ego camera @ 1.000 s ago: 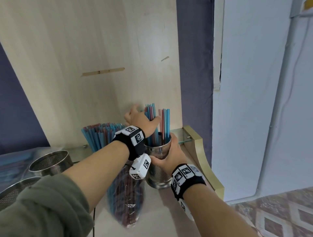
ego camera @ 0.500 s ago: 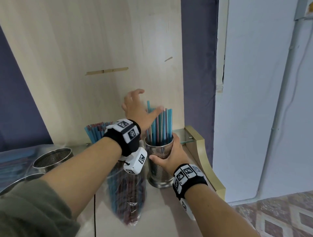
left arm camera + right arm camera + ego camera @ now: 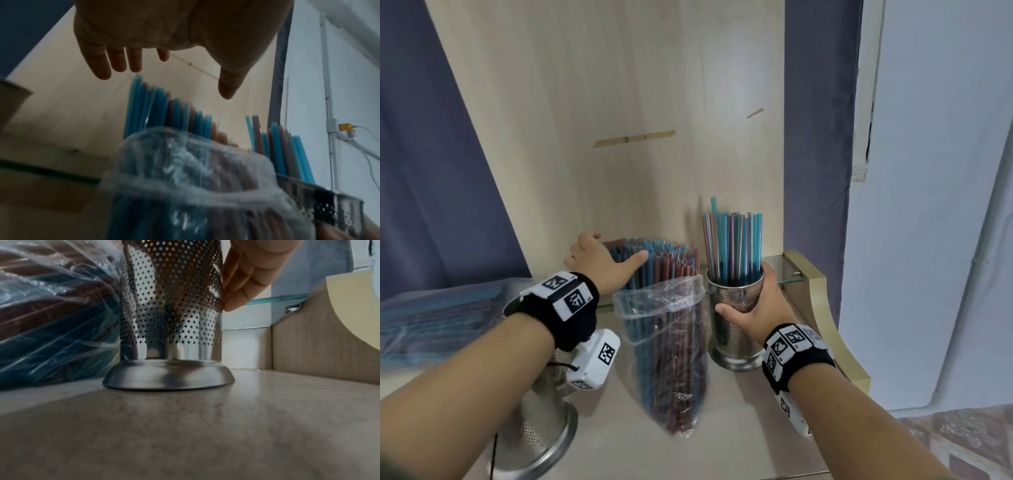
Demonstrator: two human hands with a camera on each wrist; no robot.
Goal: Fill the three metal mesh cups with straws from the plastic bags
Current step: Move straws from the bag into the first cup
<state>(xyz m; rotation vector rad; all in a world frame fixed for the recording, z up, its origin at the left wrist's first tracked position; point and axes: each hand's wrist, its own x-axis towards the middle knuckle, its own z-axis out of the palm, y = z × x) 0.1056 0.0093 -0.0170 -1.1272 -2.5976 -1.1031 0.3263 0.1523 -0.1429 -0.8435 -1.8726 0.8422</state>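
Note:
A perforated metal cup (image 3: 736, 315) (image 3: 170, 305) stands upright on the wooden counter, holding several blue and red straws (image 3: 732, 246). My right hand (image 3: 756, 308) grips its wall, fingers (image 3: 236, 288) curled round the far side. Left of it leans a clear plastic bag (image 3: 671, 342) (image 3: 195, 178) packed with blue and red straws (image 3: 654, 260) (image 3: 164, 110) sticking out of its open top. My left hand (image 3: 602, 263) (image 3: 164, 65) hovers open just above those straw tips, fingers spread. A second mesh cup (image 3: 541, 421) stands below my left wrist, mostly hidden.
Another plastic bag of straws (image 3: 431, 325) lies flat at the left. A wooden back panel (image 3: 619, 120) rises behind everything. A glass shelf edge (image 3: 784, 274) and a curved cream side piece (image 3: 822, 308) bound the counter on the right.
My left hand let go of the straws in the cup and moved left and down to the bag's straw tips. The right hand stays on the cup.

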